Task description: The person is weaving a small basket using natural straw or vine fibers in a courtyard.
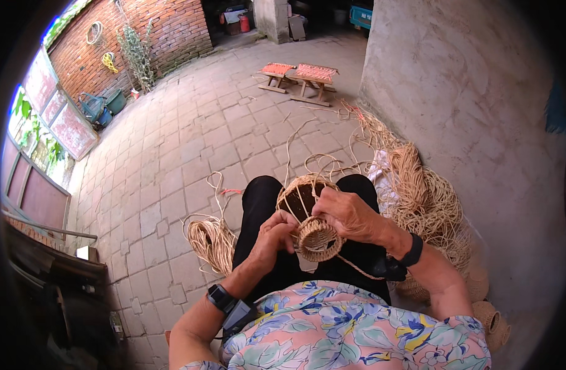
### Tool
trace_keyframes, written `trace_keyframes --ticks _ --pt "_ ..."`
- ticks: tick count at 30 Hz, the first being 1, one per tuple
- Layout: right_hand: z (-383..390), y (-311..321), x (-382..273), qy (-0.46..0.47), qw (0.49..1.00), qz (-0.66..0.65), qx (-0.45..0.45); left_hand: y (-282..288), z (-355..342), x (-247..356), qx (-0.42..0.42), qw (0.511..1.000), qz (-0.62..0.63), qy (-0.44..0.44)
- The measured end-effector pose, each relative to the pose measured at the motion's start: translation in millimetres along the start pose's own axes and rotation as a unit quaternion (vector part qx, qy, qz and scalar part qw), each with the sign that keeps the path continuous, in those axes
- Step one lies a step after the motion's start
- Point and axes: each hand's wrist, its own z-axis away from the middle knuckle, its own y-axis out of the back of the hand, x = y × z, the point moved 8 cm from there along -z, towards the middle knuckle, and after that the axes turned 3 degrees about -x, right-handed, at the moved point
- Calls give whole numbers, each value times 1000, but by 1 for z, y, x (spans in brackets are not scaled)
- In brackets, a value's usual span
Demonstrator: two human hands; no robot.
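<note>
- Woven basket (pixel 307 237): located above the lap, between the knees (pixel 262 190).
- Left hand (pixel 276 233): fingers pinched at its left side.
- Right hand (pixel 346 213): fingers pinched at its upper right.
- Cord coil (pixel 210 242): on paving (pixel 165 191), left.
- Cord heap (pixel 434 213): beside wall (pixel 462 92), right.

Left fingers (pixel 284 222) and right fingers (pixel 327 203) hold a woven basket (pixel 312 233) over black trousers (pixel 255 213), near coiled cord (pixel 210 242).

right fingers (pixel 327 206): partly hidden | floral shirt (pixel 351 330): cut off by lower edge
</note>
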Motion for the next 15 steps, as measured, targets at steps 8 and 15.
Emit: trace_keyframes --ticks 8,15 --pt "14 8 14 -48 996 -41 55 -3 -6 10 -25 1000 0 -16" --pt "31 24 33 -151 972 -127 126 -14 7 81 85 885 -397 -230"
